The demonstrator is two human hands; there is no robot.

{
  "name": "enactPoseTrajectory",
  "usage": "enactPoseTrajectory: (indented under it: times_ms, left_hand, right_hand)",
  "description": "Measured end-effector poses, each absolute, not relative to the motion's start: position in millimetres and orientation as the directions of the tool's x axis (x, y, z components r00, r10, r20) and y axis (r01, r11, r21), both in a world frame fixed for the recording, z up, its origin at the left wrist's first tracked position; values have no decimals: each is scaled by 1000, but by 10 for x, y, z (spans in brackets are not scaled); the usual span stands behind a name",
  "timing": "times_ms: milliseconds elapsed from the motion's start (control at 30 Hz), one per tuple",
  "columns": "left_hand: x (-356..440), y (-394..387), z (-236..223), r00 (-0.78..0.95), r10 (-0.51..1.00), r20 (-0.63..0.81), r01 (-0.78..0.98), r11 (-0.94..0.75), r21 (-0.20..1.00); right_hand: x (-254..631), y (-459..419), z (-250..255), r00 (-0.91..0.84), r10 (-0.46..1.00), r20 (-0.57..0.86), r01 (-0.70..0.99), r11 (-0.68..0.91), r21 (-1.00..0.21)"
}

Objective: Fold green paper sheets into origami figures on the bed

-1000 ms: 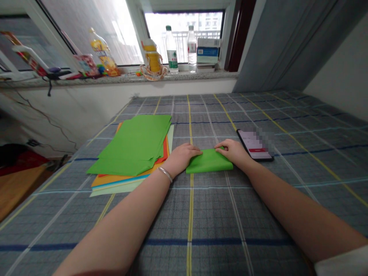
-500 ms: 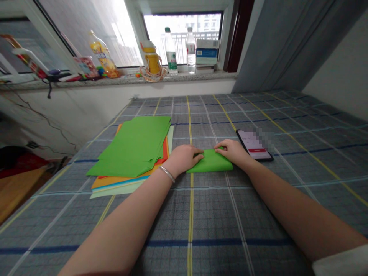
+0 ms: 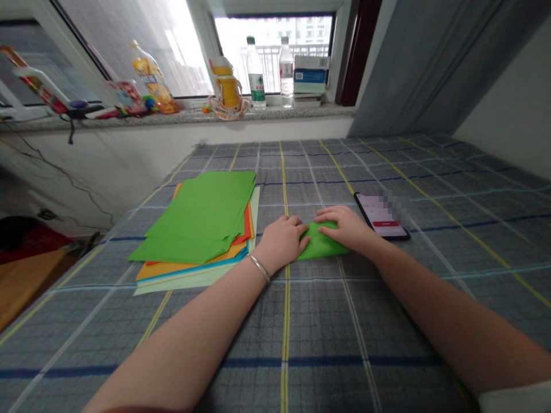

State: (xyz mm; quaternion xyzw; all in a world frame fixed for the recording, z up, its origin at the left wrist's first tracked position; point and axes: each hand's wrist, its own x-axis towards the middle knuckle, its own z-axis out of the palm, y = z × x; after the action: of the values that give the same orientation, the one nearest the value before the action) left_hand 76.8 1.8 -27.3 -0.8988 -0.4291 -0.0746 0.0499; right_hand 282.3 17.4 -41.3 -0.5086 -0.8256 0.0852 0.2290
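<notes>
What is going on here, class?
A person has both hands on a folded piece of green paper, the left hand at one end and the right hand at the other. It lies on a checked cloth, between a stack of coloured sheets and a phone.

Cloth [image 3: 321,321] lies open between the left forearm [image 3: 185,338] and the right forearm [image 3: 434,304], and beyond both hands up to the wall [image 3: 297,131]. The paper stack [image 3: 198,215] blocks passage beside the left hand [image 3: 283,241]; the phone [image 3: 379,213] obstructs the way just beside the right hand [image 3: 344,226].
</notes>
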Motion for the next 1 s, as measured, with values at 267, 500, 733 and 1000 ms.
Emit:
enactPoseTrajectory:
  times_ms: [267,500,733,1000]
  left_hand:
    - [823,-47,-342,629,746,219,771,-635,-49]
    - [786,-49,-442,645,720,255,745,-667,-1]
    - [727,16,-544,651,702,288,713,-696,85]
    - [682,15,-537,676,714,183,717,-695,61]
  right_hand:
    - [2596,-65,-380,-525,829,191,833,546,-82]
    - [2625,-127,-424,-557,812,176,821,570,-32]
    - [2701,-75,-558,-558,817,145,818,571,-67]
    - [2732,-27,-658,-538,834,127,827,551,-112]
